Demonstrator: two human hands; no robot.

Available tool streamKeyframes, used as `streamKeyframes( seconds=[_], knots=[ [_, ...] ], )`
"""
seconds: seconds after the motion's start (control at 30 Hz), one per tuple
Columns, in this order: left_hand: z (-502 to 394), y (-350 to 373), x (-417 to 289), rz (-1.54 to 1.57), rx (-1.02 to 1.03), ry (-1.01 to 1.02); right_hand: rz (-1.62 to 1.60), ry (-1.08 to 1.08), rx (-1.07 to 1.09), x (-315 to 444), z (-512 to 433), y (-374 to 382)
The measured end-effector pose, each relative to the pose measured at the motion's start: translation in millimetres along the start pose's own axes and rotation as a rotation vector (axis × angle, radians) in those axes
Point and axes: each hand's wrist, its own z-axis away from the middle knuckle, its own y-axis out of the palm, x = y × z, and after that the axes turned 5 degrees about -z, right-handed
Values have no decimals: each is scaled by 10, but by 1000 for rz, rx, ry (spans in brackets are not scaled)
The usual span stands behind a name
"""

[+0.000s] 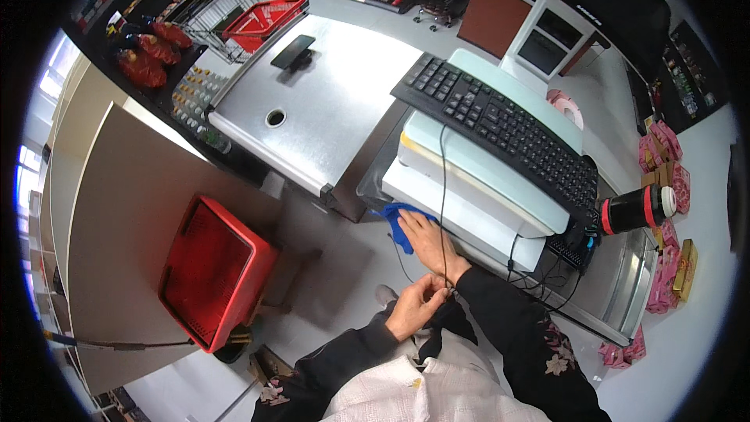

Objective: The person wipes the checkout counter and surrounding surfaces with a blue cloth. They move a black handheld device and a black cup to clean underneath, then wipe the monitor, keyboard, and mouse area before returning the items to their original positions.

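Observation:
My right hand (430, 246) lies spread on a blue cloth (398, 224) at the near edge of the counter, beside a stack of white boxes or devices (469, 205). Below it, my left hand (415, 306) pinches a thin black cable (443, 187) between thumb and fingers. That cable hangs from a black keyboard (498, 117), which rests tilted on top of the white stack. Part of the cloth is hidden under my right hand.
A steel checkout counter (334, 94) carries a phone-like device (293, 53) on a stand. A red shopping basket (217, 275) stands at the left. Tangled cables (545, 281) and a black bottle with red bands (633, 211) are at the right. Stocked shelves line the back.

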Motion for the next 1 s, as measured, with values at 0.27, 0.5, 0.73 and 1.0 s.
streamKeyframes(
  seconds=[0.27, 0.5, 0.73, 1.0],
  knots=[
    [297, -59, 155, -109, 24, -132, -2, -133, 5, -1, -344, 14],
    [536, -557, 628, 72, -212, -235, -413, -119, 118, -237, -230, -181],
    [608, -752, 743, 10, -241, -305, -647, 404, 60, -45, 263, -916],
    [440, -428, 692, -65, -194, -304, -713, 610, -418, 221, 1272, -1957]
  ],
)
